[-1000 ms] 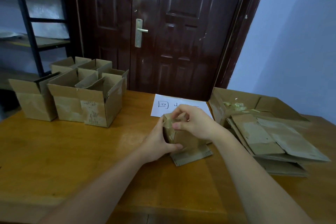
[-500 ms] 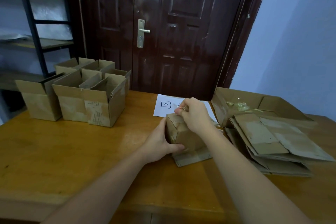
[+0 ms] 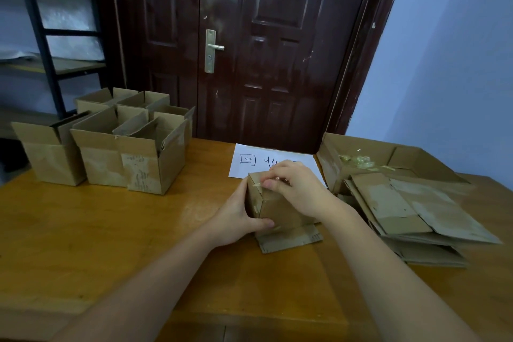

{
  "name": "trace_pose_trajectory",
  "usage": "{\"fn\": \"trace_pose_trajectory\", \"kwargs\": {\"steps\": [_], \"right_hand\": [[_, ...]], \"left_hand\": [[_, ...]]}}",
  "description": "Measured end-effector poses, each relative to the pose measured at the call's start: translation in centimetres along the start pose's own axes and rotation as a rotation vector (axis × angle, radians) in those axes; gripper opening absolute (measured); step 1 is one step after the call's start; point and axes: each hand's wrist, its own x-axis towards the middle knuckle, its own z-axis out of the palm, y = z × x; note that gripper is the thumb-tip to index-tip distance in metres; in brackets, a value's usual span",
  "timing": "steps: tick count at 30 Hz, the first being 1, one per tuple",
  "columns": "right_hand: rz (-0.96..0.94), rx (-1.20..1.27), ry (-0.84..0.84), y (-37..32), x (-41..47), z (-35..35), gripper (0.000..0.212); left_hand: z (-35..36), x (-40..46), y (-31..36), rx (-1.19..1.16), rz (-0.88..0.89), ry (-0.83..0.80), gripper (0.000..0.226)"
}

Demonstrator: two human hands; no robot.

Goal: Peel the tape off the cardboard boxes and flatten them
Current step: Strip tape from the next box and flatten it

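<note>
A small cardboard box point(image 3: 280, 209) stands in the middle of the wooden table point(image 3: 111, 244), one flap lying flat toward me. My left hand point(image 3: 236, 219) grips its left side, thumb across the front lower edge. My right hand point(image 3: 297, 187) lies over the top of the box, its fingertips pinching at a strip of tape point(image 3: 256, 184) on the upper left edge. Several open cardboard boxes point(image 3: 116, 147) stand at the left. A stack of flattened boxes point(image 3: 410, 211) lies at the right.
A white paper sheet with handwriting point(image 3: 249, 159) lies behind the small box. A larger open box point(image 3: 361, 158) at the back right holds crumpled tape. A dark door stands behind the table, a metal shelf rack at the far left.
My right hand has come down from above the box onto its top, and its fingers now pinch at the tape on the upper left edge. My left hand keeps its grip.
</note>
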Motion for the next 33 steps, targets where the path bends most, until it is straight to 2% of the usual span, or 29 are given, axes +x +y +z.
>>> {"fn": "trace_pose_trajectory", "kwargs": {"steps": [3,6,11,14,15,18,22,24,26,27,28,29,30,32,33], "right_hand": [[0.092,-0.002,0.063,-0.2,0.6,0.4,0.008],[0.159,0.022,0.139,0.1,0.7,-0.1,0.014],[0.313,-0.019,0.226,2.3,0.3,-2.6,0.013],[0.281,0.043,0.309,1.6,0.3,-2.2,0.042],[0.268,0.051,0.327,1.2,0.4,-2.1,0.043],[0.235,-0.011,0.227,-0.2,0.9,-1.7,0.027],[0.18,-0.007,0.023,-0.7,0.8,-0.4,0.019],[0.186,0.022,0.034,-0.5,0.5,0.0,0.029],[0.25,0.121,0.11,-0.4,0.3,0.2,0.017],[0.297,0.187,0.173,-0.4,0.3,0.3,0.019],[0.344,0.248,0.233,-0.2,0.3,0.4,0.033],[0.381,0.22,0.279,0.0,0.3,0.5,0.043],[0.407,0.091,0.311,0.1,0.4,0.7,0.044],[0.443,-0.126,0.329,0.5,0.4,1.0,0.03],[0.454,-0.109,0.326,0.8,0.4,1.0,0.024]], "left_hand": [[0.1,0.0,-0.2,0.025,0.004,0.021,0.098],[-0.2,0.0,-0.3,0.077,0.019,0.044,0.103],[-1.5,0.2,-0.8,0.093,0.009,0.017,0.104],[-1.5,0.1,-0.9,0.082,0.013,0.025,0.101],[-1.4,0.1,-0.9,0.077,0.018,0.031,0.1],[-1.4,0.0,-1.0,0.057,0.013,0.043,0.1],[-1.4,-0.2,-1.0,0.051,0.021,0.044,0.099],[-1.4,-0.2,-1.0,0.051,0.025,0.032,0.1],[-1.4,-0.1,-1.1,0.058,0.027,0.028,0.102],[-1.4,-0.1,-1.2,0.061,0.023,0.024,0.104],[-1.4,0.0,-1.2,0.065,0.018,0.02,0.105],[-1.4,0.0,-1.3,0.068,0.016,0.02,0.106],[-1.4,0.0,-1.3,0.073,0.015,0.021,0.106],[-1.3,-0.1,-1.3,0.081,0.015,0.026,0.104],[-1.3,-0.1,-1.3,0.084,0.017,0.027,0.104]]}}
